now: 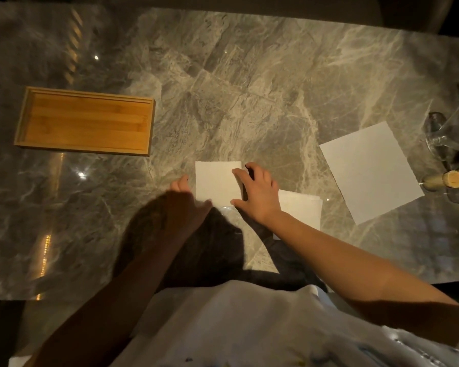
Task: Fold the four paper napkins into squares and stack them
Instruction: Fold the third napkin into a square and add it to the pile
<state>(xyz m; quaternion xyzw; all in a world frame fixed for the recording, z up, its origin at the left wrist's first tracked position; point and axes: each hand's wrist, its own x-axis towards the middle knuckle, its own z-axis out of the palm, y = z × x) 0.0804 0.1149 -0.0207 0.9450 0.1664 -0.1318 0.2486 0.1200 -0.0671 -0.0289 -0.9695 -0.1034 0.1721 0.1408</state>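
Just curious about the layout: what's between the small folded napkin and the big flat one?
Head view: the right hand, resting on the small folded napkin; then a folded pile and bare marble before the big flat napkin.

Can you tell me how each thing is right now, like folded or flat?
Middle napkin: folded small, lying flat.
Far napkin: unfolded, flat.
Napkins under right forearm: layered, partly hidden.
Wooden tray: nothing inside.
Cork: on its side.
Left hand: touching middle napkin's left edge.
Right hand: pressing its right edge.
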